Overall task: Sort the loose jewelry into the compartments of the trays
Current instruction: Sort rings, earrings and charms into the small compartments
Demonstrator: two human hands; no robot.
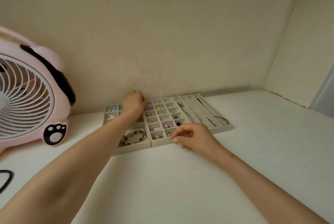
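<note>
Right hand (189,138), fingertips pinched on something too small to identify, should release squarely over the tray's (162,144) six-o'clock compartment.

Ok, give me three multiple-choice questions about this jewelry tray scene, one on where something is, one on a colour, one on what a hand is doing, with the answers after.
1. Where does the beaded bracelet lie?
A. In the large near compartment of the left tray
B. In a long slot of the right tray
C. Loose on the table

2. What colour is the fan body?
A. Blue
B. Pink
C. Green

3. What is the right hand doing?
A. Lying flat and open on the table
B. Gripping the fan
C. Fingers pinched together at the near edge of the middle tray

Answers: 1 A, the bracelet sits coiled in that compartment. 2 B, the casing is pink with black paw marks. 3 C, its fingertips meet beside the tray rim.
</note>
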